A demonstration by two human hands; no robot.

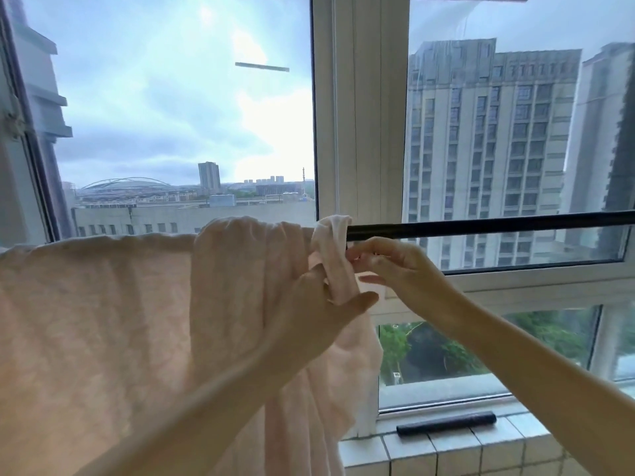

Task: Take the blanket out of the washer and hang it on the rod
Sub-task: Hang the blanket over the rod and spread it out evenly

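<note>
I see the thin black horizontal rod (pixel 481 223) bare right of the draped pale pink blanket (pixel 103 304), with open air beneath it down to the white tiled sill (pixel 457 451). The glass window panes (pixel 481 132) behind block any reach farther.

Left hand (pixel 309 304): showed bare, slim, with a long tapered thumb.
Right hand (pixel 405 266): showed bare, with thin fingers; nails were too blurred to tell.
Left forearm (pixel 192 407): lay uncovered over all the length seen, cut by the bottom edge.
Right forearm (pixel 532 365): lay uncovered too, narrow at the wrist, broader toward the right edge.
</note>
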